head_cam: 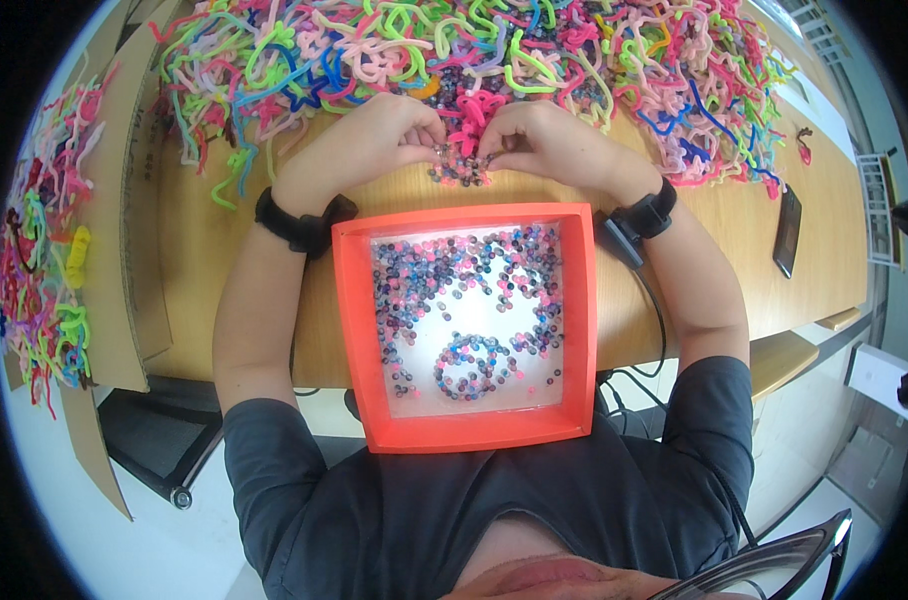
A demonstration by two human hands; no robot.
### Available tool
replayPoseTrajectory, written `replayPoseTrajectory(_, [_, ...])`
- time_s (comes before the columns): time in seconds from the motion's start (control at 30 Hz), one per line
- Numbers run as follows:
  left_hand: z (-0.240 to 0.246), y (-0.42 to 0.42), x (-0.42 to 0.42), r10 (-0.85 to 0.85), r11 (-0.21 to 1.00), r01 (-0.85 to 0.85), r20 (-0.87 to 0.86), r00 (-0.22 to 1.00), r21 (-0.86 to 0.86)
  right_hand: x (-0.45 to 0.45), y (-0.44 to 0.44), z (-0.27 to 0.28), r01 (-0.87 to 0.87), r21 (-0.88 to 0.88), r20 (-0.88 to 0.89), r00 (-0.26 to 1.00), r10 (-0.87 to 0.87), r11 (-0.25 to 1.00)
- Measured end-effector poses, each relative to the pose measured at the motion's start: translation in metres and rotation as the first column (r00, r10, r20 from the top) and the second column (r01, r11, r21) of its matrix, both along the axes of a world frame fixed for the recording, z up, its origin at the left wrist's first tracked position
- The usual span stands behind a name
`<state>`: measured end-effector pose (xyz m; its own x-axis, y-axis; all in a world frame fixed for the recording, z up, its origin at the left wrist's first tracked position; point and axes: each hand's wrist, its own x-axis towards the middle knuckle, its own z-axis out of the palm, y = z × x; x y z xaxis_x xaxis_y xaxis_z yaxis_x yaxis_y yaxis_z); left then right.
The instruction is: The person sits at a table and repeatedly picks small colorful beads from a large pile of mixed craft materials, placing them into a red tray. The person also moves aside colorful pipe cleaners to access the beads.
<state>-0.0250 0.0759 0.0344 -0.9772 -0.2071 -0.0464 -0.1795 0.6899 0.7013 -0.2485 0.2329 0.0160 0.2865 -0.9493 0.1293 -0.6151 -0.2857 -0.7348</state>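
Note:
My left hand (397, 135) and my right hand (540, 142) face each other at the near edge of a colourful heap. Between them lies a small cluster of translucent beads (461, 171), pink, grey and dark. Thumb and fingertips of each hand pinch at the sides of this cluster; the exact beads held are too small to make out. A bright pink fuzzy pipe-cleaner piece (476, 116) sits just beyond the beads, between my fingers. Closer to my body is a square orange-red box (465, 435) with a pale bottom, where many loose pink, blue and grey beads (416, 277) are scattered.
Fuzzy pipe cleaners (379, 52) in many colours are heaped across the back of the wooden table (724, 277), with more beads among them. A cardboard box (116, 225) stands at the left, with further pipe cleaners (48, 247) beyond its wall. At the right lies a phone (788, 232).

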Motion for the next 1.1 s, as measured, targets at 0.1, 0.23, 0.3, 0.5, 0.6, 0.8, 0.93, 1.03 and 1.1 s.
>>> replayPoseTrajectory(0.1, [0.001,0.000,0.001,0.024,0.999,-0.024,0.011,1.000,0.024,0.000,0.001,0.000,0.013,0.023,0.001,1.000,-0.013,1.000])
replayPoseTrajectory(0.23, [0.001,-0.005,0.003,0.034,0.999,-0.035,0.030,0.999,0.025,0.001,-0.001,-0.001,0.019,-0.028,-0.020,1.000,-0.020,0.999])
replayPoseTrajectory(0.3, [-0.002,-0.005,0.006,0.015,1.000,-0.015,0.031,0.999,0.017,0.003,0.001,-0.003,0.022,-0.031,-0.028,0.999,-0.023,0.999])
replayPoseTrajectory(0.5, [-0.005,-0.009,0.008,-0.030,1.000,0.030,-0.051,0.998,0.004,0.005,0.003,0.004,0.031,0.027,-0.059,0.998,-0.030,0.999])
replayPoseTrajectory(0.6, [-0.004,-0.009,0.007,-0.033,0.999,0.033,0.000,0.999,-0.040,0.007,0.004,0.007,0.020,0.027,-0.085,0.996,-0.017,0.999])
replayPoseTrajectory(0.8, [0.029,-0.001,0.018,-0.040,0.997,0.035,-0.066,0.997,-0.072,0.007,0.002,0.007,-0.008,0.011,-0.097,0.995,0.009,1.000])
replayPoseTrajectory(0.93, [0.062,0.021,0.033,-0.230,0.970,0.223,-0.067,0.971,-0.098,0.003,0.001,0.003,-0.027,-0.018,-0.112,0.993,0.025,0.999])
replayPoseTrajectory(1.03, [0.063,0.052,0.035,-0.345,0.933,0.348,0.041,0.938,-0.091,0.002,0.000,0.004,-0.035,-0.053,-0.109,0.994,0.029,0.998])
replayPoseTrajectory(1.1, [0.058,0.067,0.035,-0.424,0.900,0.428,0.059,0.904,-0.080,0.002,0.002,0.010,-0.001,0.012,-0.114,0.993,0.002,1.000])
